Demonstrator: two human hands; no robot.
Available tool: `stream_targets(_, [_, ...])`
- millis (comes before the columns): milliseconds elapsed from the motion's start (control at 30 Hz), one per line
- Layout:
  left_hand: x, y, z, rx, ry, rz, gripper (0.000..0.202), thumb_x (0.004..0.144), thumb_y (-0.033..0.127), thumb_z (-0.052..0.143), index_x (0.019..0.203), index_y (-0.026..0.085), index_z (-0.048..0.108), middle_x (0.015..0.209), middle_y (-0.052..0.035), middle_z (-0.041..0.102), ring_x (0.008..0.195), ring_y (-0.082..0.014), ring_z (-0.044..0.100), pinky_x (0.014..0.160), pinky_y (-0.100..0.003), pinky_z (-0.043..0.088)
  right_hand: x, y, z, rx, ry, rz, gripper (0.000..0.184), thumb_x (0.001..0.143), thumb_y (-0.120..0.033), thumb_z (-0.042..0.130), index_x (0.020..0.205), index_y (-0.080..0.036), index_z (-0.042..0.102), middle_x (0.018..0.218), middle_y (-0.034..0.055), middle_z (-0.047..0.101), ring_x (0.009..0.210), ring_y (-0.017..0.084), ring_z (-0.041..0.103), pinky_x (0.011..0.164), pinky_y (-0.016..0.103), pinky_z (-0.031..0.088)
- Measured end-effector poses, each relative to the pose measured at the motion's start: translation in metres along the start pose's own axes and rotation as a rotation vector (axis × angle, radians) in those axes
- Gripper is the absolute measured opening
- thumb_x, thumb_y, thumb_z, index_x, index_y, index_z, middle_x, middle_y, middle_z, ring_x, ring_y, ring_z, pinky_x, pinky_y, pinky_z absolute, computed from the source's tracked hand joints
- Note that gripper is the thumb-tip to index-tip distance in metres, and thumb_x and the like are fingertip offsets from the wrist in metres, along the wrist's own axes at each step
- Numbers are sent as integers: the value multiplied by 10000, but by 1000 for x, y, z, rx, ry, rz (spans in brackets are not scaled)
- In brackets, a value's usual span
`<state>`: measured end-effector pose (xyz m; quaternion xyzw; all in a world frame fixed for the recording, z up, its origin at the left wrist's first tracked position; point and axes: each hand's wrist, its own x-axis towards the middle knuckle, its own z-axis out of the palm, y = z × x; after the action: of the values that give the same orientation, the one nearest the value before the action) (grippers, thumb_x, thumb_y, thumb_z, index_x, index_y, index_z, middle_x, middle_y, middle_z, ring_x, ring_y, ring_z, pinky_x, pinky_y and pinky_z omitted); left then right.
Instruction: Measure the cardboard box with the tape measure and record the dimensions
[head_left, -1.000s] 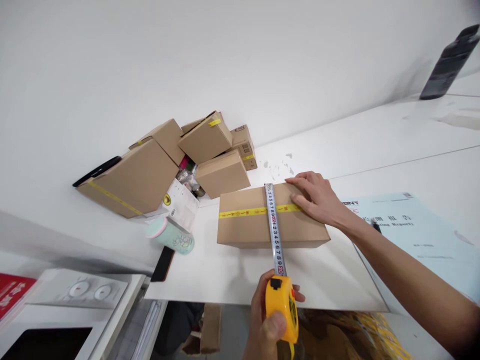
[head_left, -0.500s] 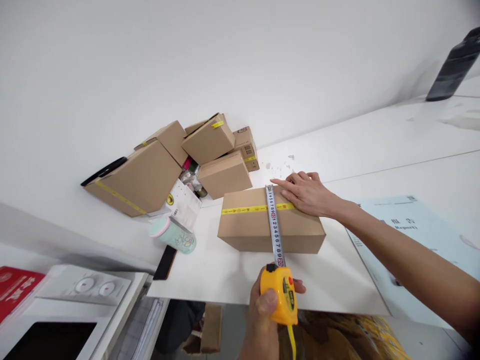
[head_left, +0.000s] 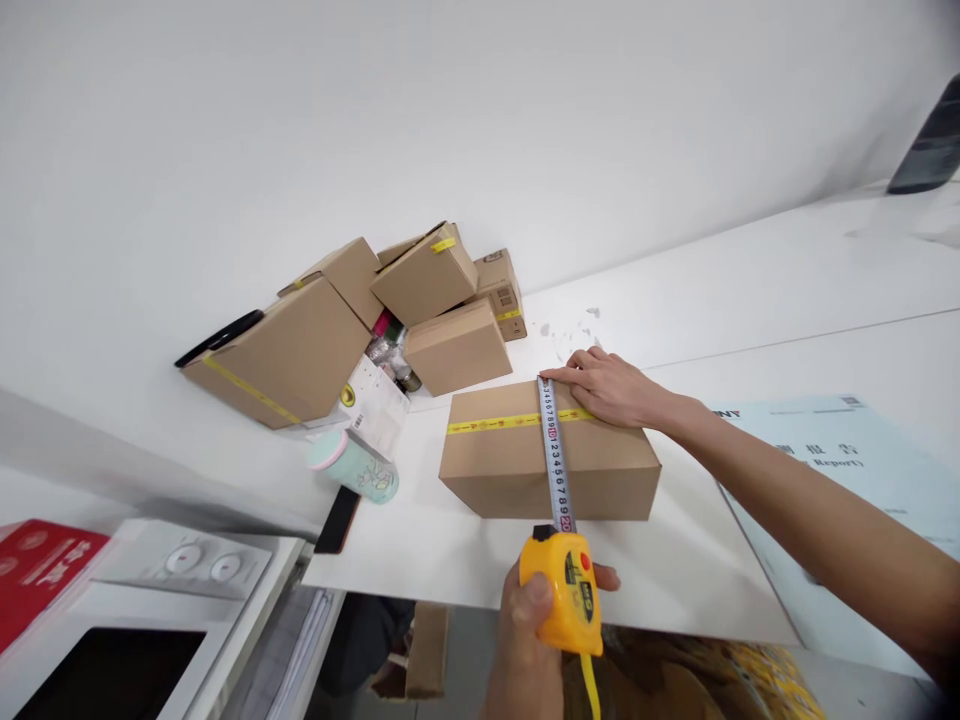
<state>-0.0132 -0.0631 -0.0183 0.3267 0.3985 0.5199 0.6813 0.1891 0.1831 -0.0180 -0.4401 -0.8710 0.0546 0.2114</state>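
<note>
My left hand (head_left: 525,620) is wrapped around a yellow tape measure (head_left: 568,592) at the front edge of the table. Its metal blade (head_left: 556,455) is pulled out across the top of a closed cardboard box (head_left: 487,458), up to about the 20 mark at the case. At the box's far edge, my right hand (head_left: 611,388) presses the blade's end with the index finger, its other fingers curled over the box top. Yellow printed packing tape (head_left: 495,422) runs along the box top and passes under the blade. A yellow strap hangs from the case.
Several cardboard boxes (head_left: 457,345) are stacked at the back left against the wall. A mint tumbler (head_left: 360,468) stands left of the box, near a dark flat object (head_left: 339,520). Light-blue printed sheet (head_left: 840,500) lies at right. A white microwave (head_left: 150,620) is at lower left.
My right index finger has come down onto the blade's end at the box's far edge. The box's front face shows a little more. The view has shifted slightly.
</note>
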Motion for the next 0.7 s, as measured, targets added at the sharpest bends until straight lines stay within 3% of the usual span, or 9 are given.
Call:
stream_targets(333, [1,-1,-2,-8,-4,-6,552,838,579,730,1159,130,735,1024,-145,786,835,-266,701,711,-330,482,0,0,0,4,-16,2,559,1018,-289,320,1481,-284,634,1125,161,664,1024,319,574,895,469,470])
stream_targets(533, [0,-1,-4,13,-3,-17,551,843,578,714,1169,135,729,1036,-152,779,877,-308,716,774,-395,523,0,-1,0,-5,-8,-5,559,1026,-302,304,1476,-285,637,1120,156,672,1029,318,593,898,476,484])
stream_targets(700, [2,-7,-6,36,-2,12,568,843,610,696,1151,133,728,979,-155,771,934,-346,723,787,-419,543,-4,-8,-10,52,-21,66,586,1052,-443,257,1500,-279,599,1175,156,708,1104,341,624,956,507,487])
